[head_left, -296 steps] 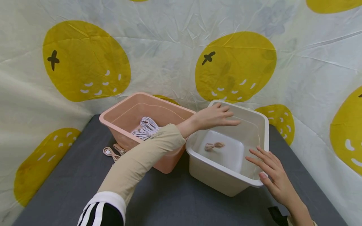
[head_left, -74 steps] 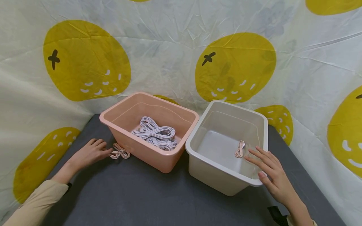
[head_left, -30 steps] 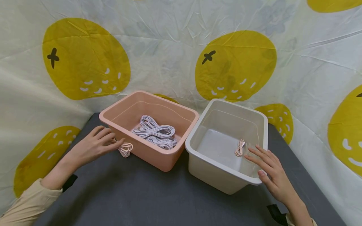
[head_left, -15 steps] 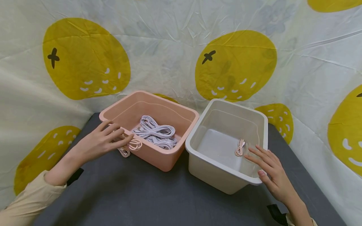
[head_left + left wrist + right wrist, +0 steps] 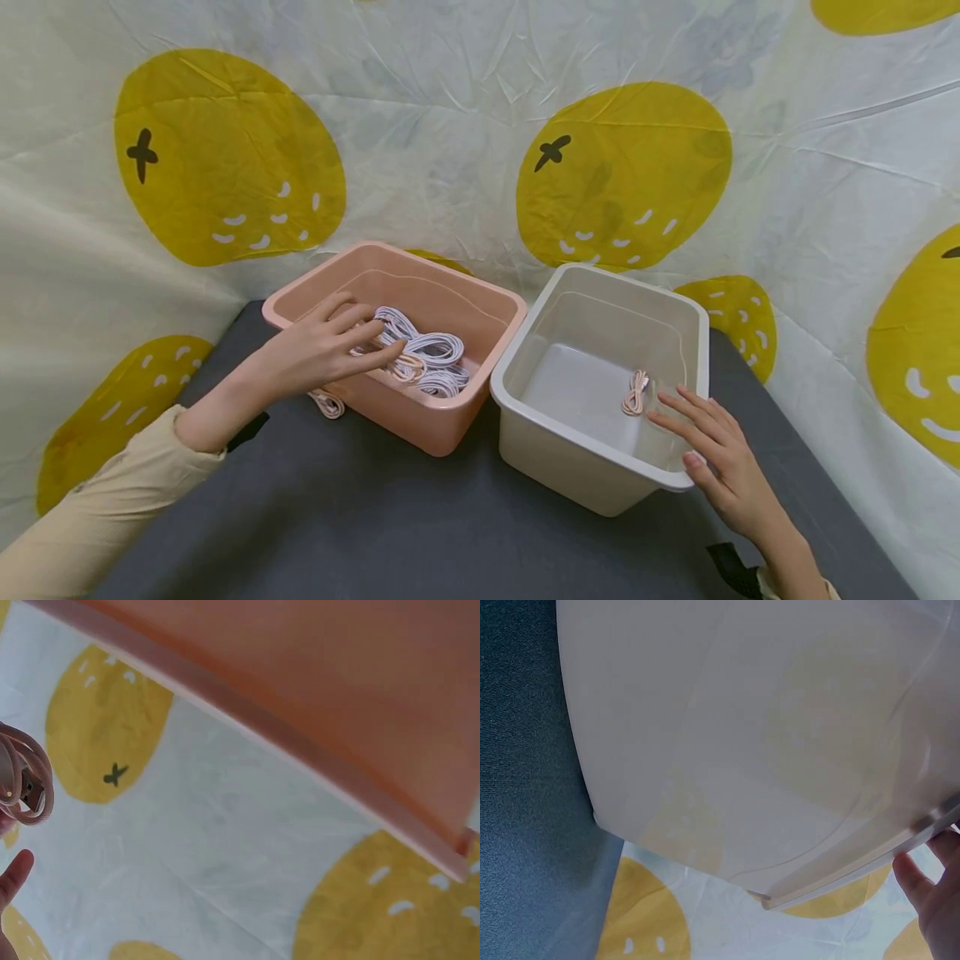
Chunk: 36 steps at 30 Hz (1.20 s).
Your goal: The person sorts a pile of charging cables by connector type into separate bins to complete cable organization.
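Observation:
My left hand (image 5: 318, 350) is over the near left rim of the pink bin (image 5: 420, 425), holding a coiled pink USB cable (image 5: 407, 367). In the left wrist view, the held cable's loops (image 5: 46, 784) and metal plug (image 5: 31, 790) show at the left edge. Bundled white cables (image 5: 441, 350) lie inside the pink bin. My right hand (image 5: 723, 462) rests with spread fingers at the near right corner of the grey bin (image 5: 570, 467). One pink cable bundle (image 5: 635, 393) lies on the grey bin's floor.
Another pink cable bundle (image 5: 327, 405) lies on the dark table (image 5: 420, 533), beside the pink bin's left wall and partly behind my left hand. The two bins stand side by side. A white curtain (image 5: 435, 167) with yellow fruit prints hangs close behind them.
My left hand has picked up a pink cable from the table left of the pink bin and carried it right, over that bin. My right hand has stayed at the grey bin.

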Tool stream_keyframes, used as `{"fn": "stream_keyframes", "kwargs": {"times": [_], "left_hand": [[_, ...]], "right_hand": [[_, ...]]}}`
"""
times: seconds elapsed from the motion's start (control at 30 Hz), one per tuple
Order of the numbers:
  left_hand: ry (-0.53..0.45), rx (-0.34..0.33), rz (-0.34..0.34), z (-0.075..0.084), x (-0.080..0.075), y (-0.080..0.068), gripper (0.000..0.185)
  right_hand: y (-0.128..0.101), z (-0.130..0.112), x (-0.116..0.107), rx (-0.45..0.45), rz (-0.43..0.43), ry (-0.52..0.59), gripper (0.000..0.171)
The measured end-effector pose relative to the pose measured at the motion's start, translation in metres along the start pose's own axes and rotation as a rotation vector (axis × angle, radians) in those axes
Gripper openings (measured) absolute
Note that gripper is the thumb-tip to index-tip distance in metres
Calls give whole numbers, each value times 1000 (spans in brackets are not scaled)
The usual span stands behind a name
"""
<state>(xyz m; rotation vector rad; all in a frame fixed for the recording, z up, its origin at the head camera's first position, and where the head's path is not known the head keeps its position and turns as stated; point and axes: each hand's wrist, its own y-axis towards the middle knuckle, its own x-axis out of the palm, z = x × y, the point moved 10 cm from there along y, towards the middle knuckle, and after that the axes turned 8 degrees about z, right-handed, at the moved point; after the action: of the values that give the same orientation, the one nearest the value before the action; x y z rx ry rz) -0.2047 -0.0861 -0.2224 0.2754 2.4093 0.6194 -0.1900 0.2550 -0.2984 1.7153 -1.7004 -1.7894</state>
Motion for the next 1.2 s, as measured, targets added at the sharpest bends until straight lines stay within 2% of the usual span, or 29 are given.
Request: {"fn": "stream_keyframes", "kwargs": {"times": [0.2, 0.53, 0.83, 1.2], "left_hand": [[28, 45, -1, 4, 11, 21, 39], [30, 68, -70, 7, 34, 53, 33], [-6, 80, -62, 10, 50, 81, 30], [32, 158, -102, 21, 71, 114, 31]], "right_hand": [[0, 0, 0, 1, 0, -1, 36], [1, 0, 0, 1, 2, 0, 35], [1, 1, 0, 8, -4, -2, 33], [0, 1, 1, 6, -2, 2, 33]]}}
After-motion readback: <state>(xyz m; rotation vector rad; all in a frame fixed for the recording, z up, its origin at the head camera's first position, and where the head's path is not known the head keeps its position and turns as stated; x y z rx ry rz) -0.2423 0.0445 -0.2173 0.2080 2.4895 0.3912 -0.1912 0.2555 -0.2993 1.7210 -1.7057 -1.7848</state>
